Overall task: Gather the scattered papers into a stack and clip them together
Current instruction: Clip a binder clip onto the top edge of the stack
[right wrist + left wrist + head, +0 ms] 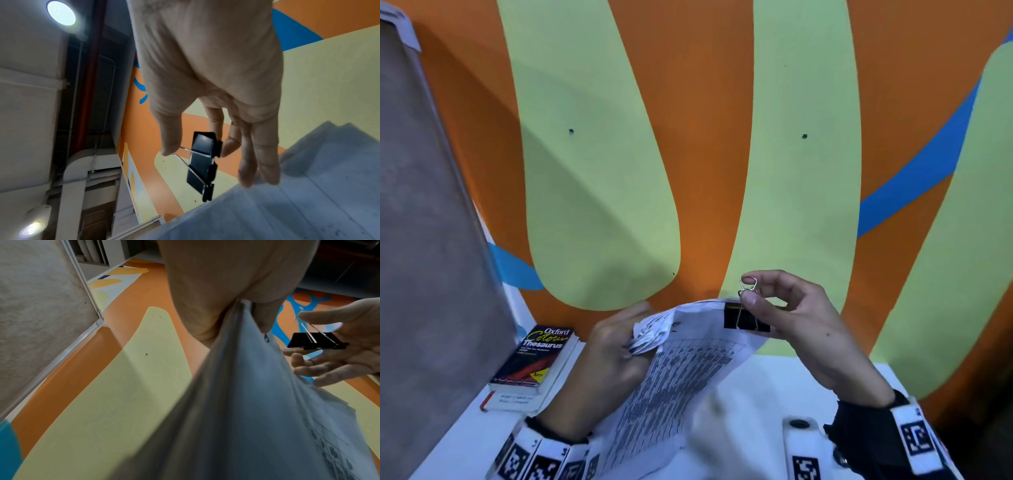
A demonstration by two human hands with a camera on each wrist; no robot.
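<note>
Nearest, the left hand [602, 363] gripped a stack of white printed papers [674, 383], raised above the white table [763, 387]. Beyond, the right hand [801, 329] pinched a black metal binder clip [746, 320] by its wire handles, at the stack's top edge.

Paper, metal, painted wall & felt-like board

Papers [681, 373] are looking thin, matt white w/ printed tables, creasing near centre; binder clip [746, 320] is showing glossy black body & shiny wire handles. Wall [705, 137] is reading smooth matt paint; board [424, 222] at left is looking rough, fuzzy grey; thesaurus [541, 356] cover is gleaming glossy at lower left.
</note>
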